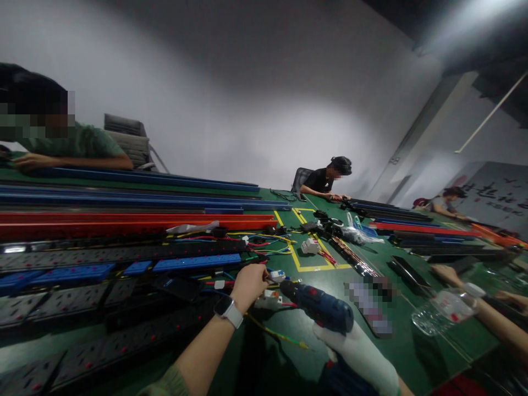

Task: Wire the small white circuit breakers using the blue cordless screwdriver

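My right hand [355, 347], in a white glove, is wrapped round the grip of a dark blue cordless drill [322, 307]. The drill's nose points left toward my bare left hand [249, 287], which wears a watch [229, 311] on its wrist. Thumb and fingers of the left hand are pinched by the drill's tip; what is between them is too small to make out. Touching or close to these fingers are a white block with a blue mark [278, 276] and a white wired block [270, 300]. A yellow-green wire [280, 336] trails below them.
Black socket strips [136, 344], blue socket strips [196, 263] and orange rails [124, 223] lie left. Another white block [310, 246] sits ahead on the green table [325, 275]. A plastic bottle [443, 311] stands right, near another person's arm [495, 319]. Several people sit around.
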Motion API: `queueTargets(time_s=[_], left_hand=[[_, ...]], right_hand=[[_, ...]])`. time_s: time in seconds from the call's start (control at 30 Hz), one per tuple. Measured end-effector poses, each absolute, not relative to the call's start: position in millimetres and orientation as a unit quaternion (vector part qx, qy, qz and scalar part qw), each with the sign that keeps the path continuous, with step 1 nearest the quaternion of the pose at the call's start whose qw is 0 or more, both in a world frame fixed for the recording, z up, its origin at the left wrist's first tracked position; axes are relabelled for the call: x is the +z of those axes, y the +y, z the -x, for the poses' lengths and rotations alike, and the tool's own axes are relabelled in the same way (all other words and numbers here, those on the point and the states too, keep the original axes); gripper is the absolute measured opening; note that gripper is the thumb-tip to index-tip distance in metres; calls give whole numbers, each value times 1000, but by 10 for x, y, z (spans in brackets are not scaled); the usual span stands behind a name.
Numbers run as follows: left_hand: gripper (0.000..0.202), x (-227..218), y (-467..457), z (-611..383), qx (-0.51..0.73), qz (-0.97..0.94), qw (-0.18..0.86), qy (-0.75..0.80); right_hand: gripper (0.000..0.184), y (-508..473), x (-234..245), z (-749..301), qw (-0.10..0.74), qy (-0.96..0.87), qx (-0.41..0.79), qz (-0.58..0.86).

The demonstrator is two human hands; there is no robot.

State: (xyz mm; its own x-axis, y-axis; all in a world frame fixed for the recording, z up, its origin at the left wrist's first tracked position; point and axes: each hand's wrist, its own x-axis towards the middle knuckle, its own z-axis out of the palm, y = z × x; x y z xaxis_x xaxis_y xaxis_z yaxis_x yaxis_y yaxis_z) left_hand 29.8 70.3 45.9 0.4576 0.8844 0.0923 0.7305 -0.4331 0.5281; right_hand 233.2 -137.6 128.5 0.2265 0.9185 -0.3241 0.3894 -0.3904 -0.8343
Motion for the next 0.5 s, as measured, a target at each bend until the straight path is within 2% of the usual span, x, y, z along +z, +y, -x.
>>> queueTargets(time_s=[0.1,0.27,0.5], left_hand=[[16,475,695,-296,178,-825,218,490],[16,479,700,-297,179,-825,221,489],[15,527,681,-294,171,-826,219,490]], right_hand=[[60,-1369,1314,-2315,303,-460,431,714],[52,-1386,1330,-2284,310,-465,423,713],[59,-1350,1239,-2363,294,-467,435,712]])
